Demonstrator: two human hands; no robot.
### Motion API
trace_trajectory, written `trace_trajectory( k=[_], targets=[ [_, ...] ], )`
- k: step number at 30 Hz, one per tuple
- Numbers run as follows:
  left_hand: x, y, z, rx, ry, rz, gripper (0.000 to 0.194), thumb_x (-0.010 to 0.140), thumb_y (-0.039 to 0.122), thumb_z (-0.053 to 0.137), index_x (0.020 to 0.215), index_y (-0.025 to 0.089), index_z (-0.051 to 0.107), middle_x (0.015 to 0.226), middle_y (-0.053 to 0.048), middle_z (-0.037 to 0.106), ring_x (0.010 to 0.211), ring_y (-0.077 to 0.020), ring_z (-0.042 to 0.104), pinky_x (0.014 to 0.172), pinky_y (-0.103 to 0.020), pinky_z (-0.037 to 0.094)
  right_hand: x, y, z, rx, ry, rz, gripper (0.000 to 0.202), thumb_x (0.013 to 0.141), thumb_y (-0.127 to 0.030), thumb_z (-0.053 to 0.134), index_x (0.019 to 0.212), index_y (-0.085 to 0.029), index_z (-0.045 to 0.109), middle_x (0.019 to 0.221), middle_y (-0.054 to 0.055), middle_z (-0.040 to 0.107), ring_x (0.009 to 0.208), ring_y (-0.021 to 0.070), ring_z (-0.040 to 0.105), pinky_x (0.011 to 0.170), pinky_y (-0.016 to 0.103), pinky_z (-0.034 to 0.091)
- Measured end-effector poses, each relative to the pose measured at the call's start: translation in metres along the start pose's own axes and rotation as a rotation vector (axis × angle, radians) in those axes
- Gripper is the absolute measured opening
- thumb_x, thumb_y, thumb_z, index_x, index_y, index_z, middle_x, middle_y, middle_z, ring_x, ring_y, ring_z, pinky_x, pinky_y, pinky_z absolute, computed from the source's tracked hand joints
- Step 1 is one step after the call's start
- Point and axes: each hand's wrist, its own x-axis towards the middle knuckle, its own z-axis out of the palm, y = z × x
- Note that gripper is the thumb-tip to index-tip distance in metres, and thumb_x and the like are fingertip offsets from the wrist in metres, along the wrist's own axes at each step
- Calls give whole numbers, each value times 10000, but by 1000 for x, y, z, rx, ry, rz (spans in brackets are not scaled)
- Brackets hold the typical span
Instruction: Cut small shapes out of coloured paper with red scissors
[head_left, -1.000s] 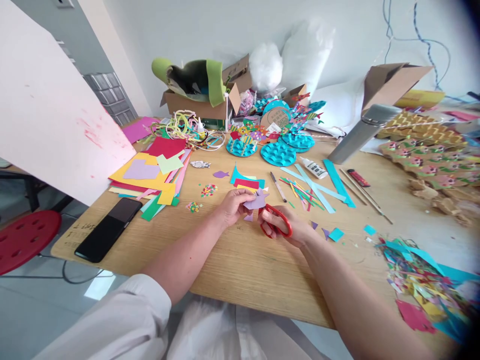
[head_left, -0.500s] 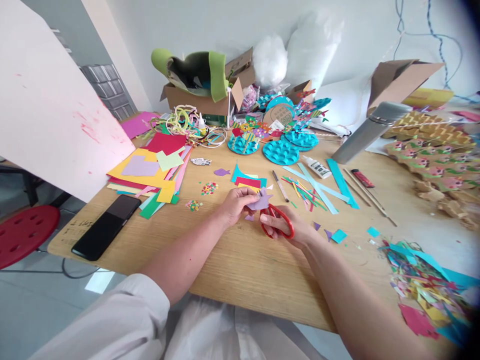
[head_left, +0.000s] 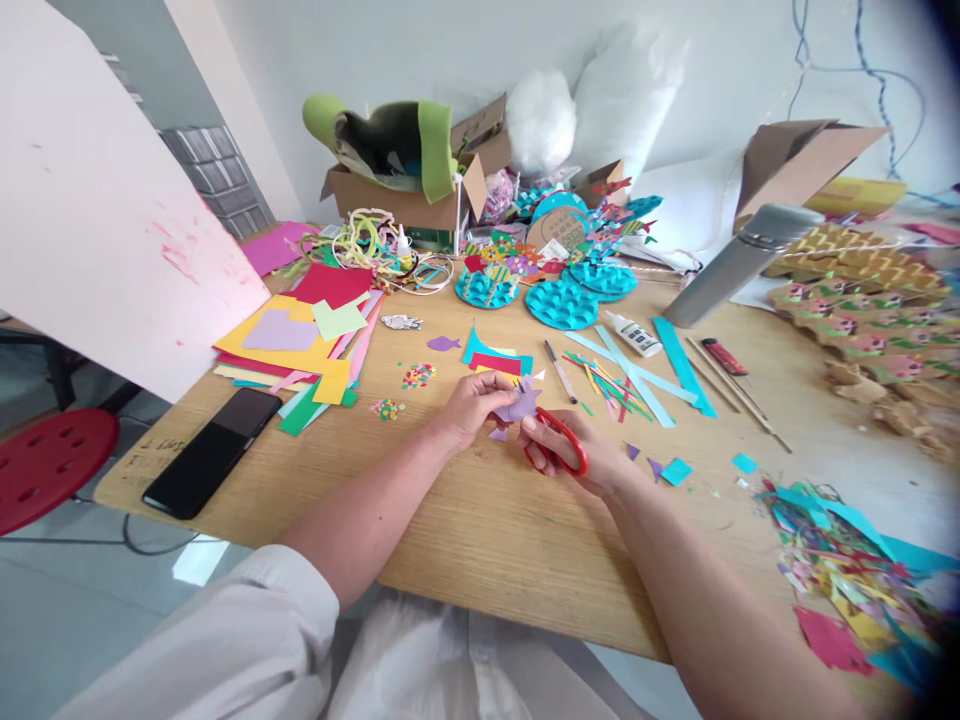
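Observation:
My left hand (head_left: 478,403) pinches a piece of purple paper (head_left: 519,403) above the middle of the table. My right hand (head_left: 566,450) is closed round the red handles of a pair of scissors (head_left: 579,450). The scissor blades are at the right side of the paper and are mostly hidden by it and my fingers. Under my hands lies a small purple scrap (head_left: 498,435). Beyond my left hand rests a purple paper fish (head_left: 444,343), beside a drawn fish cut-out (head_left: 401,322). Several coloured paper pieces (head_left: 495,362) lie just behind my hands.
Stacked coloured paper (head_left: 300,345) and a phone (head_left: 212,453) lie at left. To the right are a pen (head_left: 560,371), paper strips (head_left: 637,375), a glue bottle (head_left: 634,335), a grey flask (head_left: 739,265) and a scrap heap (head_left: 840,560). Blue egg-tray discs (head_left: 562,304) stand behind.
The scissor handles and my right hand have shifted very slightly against the purple paper. My left hand keeps its pinch, and the other things stay where they were.

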Motion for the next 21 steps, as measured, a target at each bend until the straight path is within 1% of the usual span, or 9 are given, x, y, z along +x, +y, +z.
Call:
trace_trajectory(
  k=[6, 10, 16, 21],
  targets=[
    [0, 1, 0, 12, 6, 15, 231, 624, 293, 728, 667, 149, 552, 594, 11, 578, 489, -80, 497, 484, -215, 384, 0, 1, 0, 10, 7, -6, 479, 739, -613, 694, 628, -174, 538, 464, -16, 542, 382, 82, 434, 407, 228, 294],
    [1, 0, 0, 16, 8, 16, 227, 622, 294, 722, 675, 150, 554, 599, 5, 586, 492, -87, 504, 484, -219, 388, 1, 3, -1, -2, 2, -25, 472, 765, -606, 676, 638, -174, 536, 484, -13, 553, 396, 82, 441, 418, 229, 300],
    [1, 0, 0, 30, 16, 23, 219, 621, 295, 711, 676, 153, 553, 595, 14, 580, 492, -85, 505, 484, -216, 385, -1, 3, -1, -12, -4, -7, 468, 788, -620, 642, 676, -174, 554, 541, -1, 570, 449, 93, 476, 427, 227, 290],
    [1, 0, 0, 27, 14, 14, 231, 609, 305, 712, 670, 150, 553, 591, 18, 570, 492, -82, 498, 467, -206, 368, -1, 3, -1, -24, 2, -10, 483, 789, -626, 638, 656, -173, 539, 533, -4, 567, 437, 87, 467, 434, 225, 303]
  ],
)
